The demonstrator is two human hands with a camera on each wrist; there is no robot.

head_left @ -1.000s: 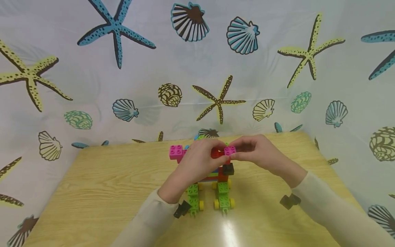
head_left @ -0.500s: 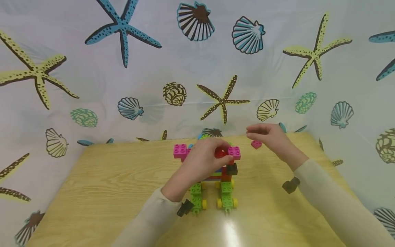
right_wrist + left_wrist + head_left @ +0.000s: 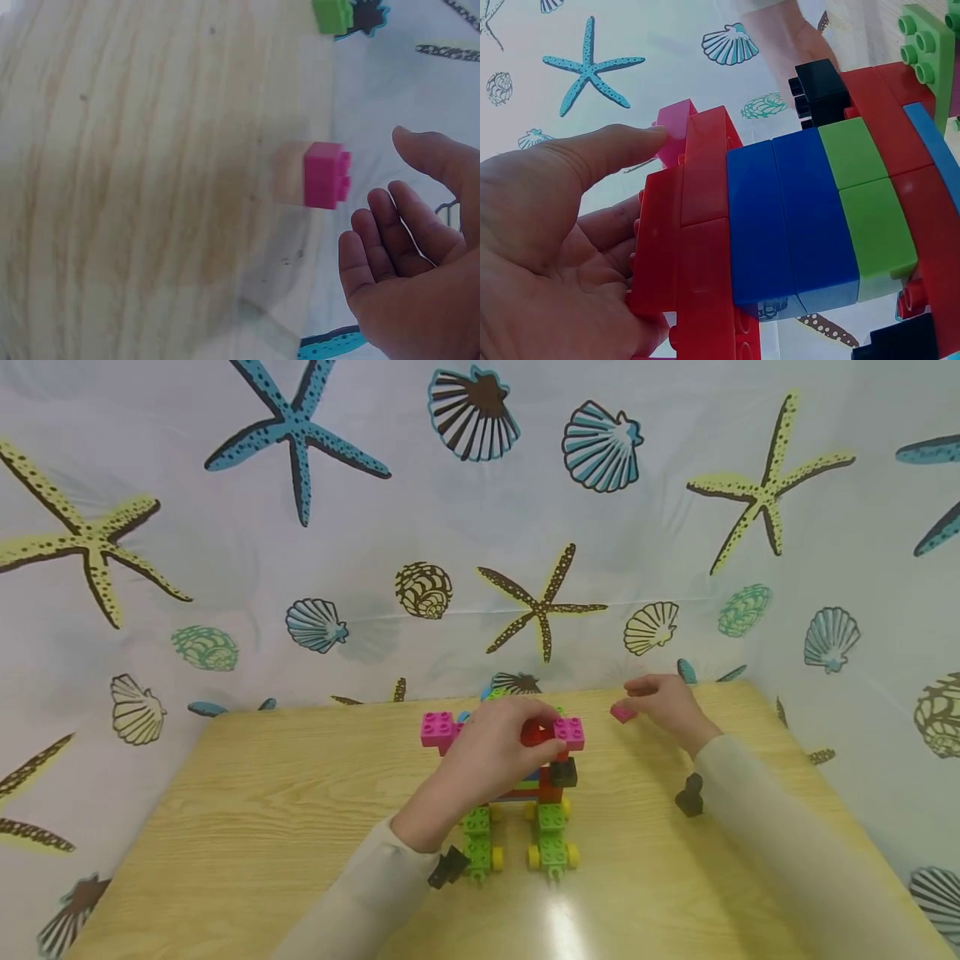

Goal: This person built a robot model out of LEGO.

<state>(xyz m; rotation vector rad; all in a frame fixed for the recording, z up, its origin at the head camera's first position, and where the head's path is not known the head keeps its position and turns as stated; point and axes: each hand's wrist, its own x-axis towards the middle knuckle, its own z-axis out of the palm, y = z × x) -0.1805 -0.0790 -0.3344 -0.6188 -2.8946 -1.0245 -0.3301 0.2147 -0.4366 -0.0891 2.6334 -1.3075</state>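
A model of toy building bricks (image 3: 551,789) stands on the table, with a red, blue and green body and green wheeled bases. My left hand (image 3: 487,739) grips its red top part; in the left wrist view the thumb (image 3: 630,150) lies against a pink brick (image 3: 676,129), with fingers behind the red bricks (image 3: 705,172). Pink bricks stick out at both sides of the top. Farther right, a loose pink brick (image 3: 621,712) lies on the table. My right hand (image 3: 420,232) is right beside it, thumb and fingers apart, with a gap to the brick in the right wrist view.
The wooden table (image 3: 285,827) ends at the back against a hanging white cloth (image 3: 360,543) printed with starfish and shells. Black bricks (image 3: 564,772) jut from the model's side. Yellow wheels (image 3: 572,855) flank its green bases.
My right hand has left the pink brick at the model's right side and moved right, then down to the loose pink brick. The left hand keeps its grip on the model.
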